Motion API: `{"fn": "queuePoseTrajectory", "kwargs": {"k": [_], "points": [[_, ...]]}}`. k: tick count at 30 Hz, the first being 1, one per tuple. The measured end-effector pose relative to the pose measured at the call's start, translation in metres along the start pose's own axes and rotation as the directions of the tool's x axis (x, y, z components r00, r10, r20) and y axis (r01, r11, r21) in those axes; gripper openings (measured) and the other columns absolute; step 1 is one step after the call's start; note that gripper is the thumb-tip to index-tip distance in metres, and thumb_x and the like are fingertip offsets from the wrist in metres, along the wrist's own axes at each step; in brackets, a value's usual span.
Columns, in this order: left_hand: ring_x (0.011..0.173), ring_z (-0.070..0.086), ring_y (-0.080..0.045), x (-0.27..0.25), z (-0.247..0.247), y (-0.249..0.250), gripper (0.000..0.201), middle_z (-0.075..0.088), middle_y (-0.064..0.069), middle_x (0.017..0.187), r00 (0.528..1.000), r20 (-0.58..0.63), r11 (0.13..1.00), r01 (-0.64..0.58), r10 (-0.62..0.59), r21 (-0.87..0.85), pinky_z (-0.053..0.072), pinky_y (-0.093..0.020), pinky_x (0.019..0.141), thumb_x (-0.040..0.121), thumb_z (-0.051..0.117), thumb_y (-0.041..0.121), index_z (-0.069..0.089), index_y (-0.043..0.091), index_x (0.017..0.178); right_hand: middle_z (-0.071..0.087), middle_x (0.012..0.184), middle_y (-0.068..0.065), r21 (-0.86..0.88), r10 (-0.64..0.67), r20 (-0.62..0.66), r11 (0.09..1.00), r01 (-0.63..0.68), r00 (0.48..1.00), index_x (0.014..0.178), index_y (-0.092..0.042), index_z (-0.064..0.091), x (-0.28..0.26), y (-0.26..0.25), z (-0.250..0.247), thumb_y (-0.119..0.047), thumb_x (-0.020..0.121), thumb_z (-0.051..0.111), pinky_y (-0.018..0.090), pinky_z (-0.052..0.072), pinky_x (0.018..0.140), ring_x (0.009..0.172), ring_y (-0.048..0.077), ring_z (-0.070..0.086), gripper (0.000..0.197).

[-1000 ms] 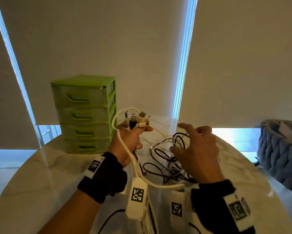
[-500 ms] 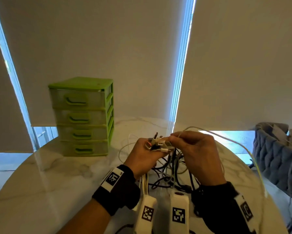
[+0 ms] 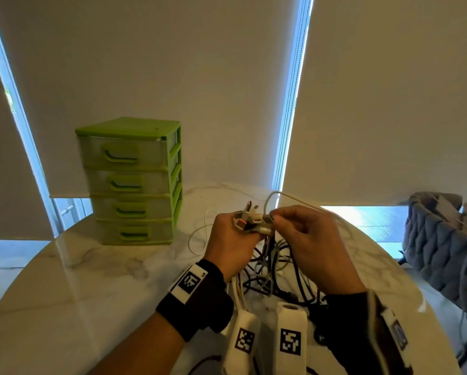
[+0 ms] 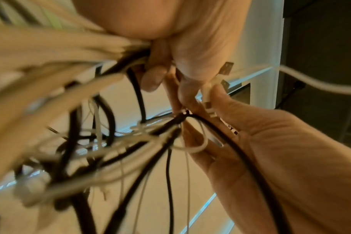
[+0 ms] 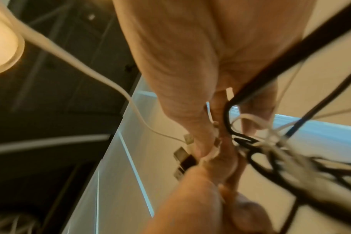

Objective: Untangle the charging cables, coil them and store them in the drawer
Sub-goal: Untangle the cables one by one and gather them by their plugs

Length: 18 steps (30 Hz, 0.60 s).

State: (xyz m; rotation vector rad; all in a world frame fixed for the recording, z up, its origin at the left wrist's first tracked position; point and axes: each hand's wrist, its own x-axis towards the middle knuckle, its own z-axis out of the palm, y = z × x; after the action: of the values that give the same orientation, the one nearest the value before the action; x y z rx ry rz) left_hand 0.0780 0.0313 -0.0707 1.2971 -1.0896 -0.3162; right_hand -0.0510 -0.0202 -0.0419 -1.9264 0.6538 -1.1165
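A: The left hand [image 3: 231,236] was clenched round a bunch of cable plugs [image 3: 250,219], raised above the marble table [image 3: 91,280].

B: And the right hand [image 3: 312,239] pinched a white plug beside them, its white cable [image 3: 294,197] arching away to the right. How many plugs there were, nobody could tell.

A: Below the hands, the tangle of black and white cables [image 3: 275,266] hung to the tabletop, half hidden by both wrists.

B: The green drawer unit [image 3: 131,182] stood well left, all four drawers closed. The wrist views were blurred.
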Motion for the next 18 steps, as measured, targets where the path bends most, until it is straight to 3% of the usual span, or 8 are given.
{"fn": "queuePoseTrajectory", "kwargs": {"k": [2,4,6,8,10,14,18], "points": [[0.074,0.069,-0.008,0.003,-0.004,0.004,0.02,0.074,0.003,0.075,0.994,-0.087,0.996,0.06,-0.065,-0.059,0.054,-0.023,0.07,0.08,0.072,0.002,0.077,0.021,0.079,0.07,0.083,-0.013,-0.091,-0.061,0.034,0.994,0.064,0.998,0.085,-0.031,0.068,-0.002,0.002,0.008,-0.023,0.084,0.072,0.023,0.054,0.076,0.081,0.002,0.066,0.009],[0.068,0.067,-0.006,0.006,-0.009,0.006,0.028,0.073,0.006,0.07,0.975,-0.166,0.978,0.119,-0.148,-0.173,0.053,-0.021,0.062,0.08,0.07,-0.003,0.075,0.023,0.071,0.059,0.097,-0.016,-0.282,-0.1,0.049,0.953,0.11,0.994,0.085,-0.033,0.059,-0.003,0.004,0.016,-0.03,0.077,0.078,0.012,0.045,0.077,0.088,-0.001,0.056,0.021],[0.061,0.062,-0.006,0.008,-0.012,0.01,0.018,0.07,0.006,0.068,0.955,-0.18,0.941,0.18,-0.237,-0.286,0.045,-0.016,0.049,0.08,0.073,0.0,0.075,0.017,0.076,0.044,0.101,-0.015,-0.44,-0.083,0.058,0.892,0.1,0.995,0.085,-0.034,0.051,-0.003,0.006,0.018,-0.041,0.071,0.081,0.007,0.037,0.073,0.089,0.0,0.046,0.033],[0.066,0.062,-0.009,0.009,-0.016,0.012,0.009,0.071,0.005,0.073,0.942,-0.166,0.916,0.226,-0.293,-0.33,0.043,-0.018,0.046,0.08,0.076,0.008,0.075,0.017,0.083,0.04,0.101,-0.013,-0.541,-0.051,0.054,0.838,0.072,0.997,0.086,-0.034,0.054,-0.002,0.008,0.019,-0.056,0.067,0.077,0.014,0.04,0.074,0.093,0.003,0.043,0.037],[0.073,0.066,-0.005,0.011,-0.019,0.012,0.01,0.072,0.008,0.076,0.941,-0.151,0.909,0.236,-0.302,-0.343,0.043,-0.019,0.047,0.08,0.075,0.01,0.073,0.019,0.084,0.042,0.102,-0.01,-0.608,-0.011,0.032,0.794,0.028,0.999,0.085,-0.032,0.063,-0.002,0.009,0.02,-0.064,0.069,0.071,0.027,0.046,0.08,0.099,0.008,0.043,0.036],[0.054,0.058,0.001,0.011,-0.021,0.018,0.008,0.069,0.008,0.071,0.939,-0.154,0.906,0.241,-0.309,-0.347,0.037,-0.015,0.04,0.081,0.073,0.005,0.073,0.012,0.086,0.046,0.115,-0.004,-0.672,-0.005,-0.047,0.74,-0.028,0.999,0.085,-0.027,0.073,0.001,0.011,0.022,-0.052,0.075,0.069,0.041,0.044,0.092,0.113,0.018,0.043,0.027],[0.058,0.058,-0.004,0.015,-0.024,0.018,0.015,0.069,0.001,0.078,0.923,-0.231,0.894,0.197,-0.308,-0.402,0.042,-0.013,0.047,0.078,0.073,-0.004,0.068,0.01,0.08,0.045,0.11,-0.005,-0.655,-0.038,-0.099,0.754,-0.036,0.994,0.09,-0.025,0.072,0.005,0.012,0.015,-0.043,0.079,0.068,0.038,0.039,0.093,0.113,0.02,0.042,0.021]]}}
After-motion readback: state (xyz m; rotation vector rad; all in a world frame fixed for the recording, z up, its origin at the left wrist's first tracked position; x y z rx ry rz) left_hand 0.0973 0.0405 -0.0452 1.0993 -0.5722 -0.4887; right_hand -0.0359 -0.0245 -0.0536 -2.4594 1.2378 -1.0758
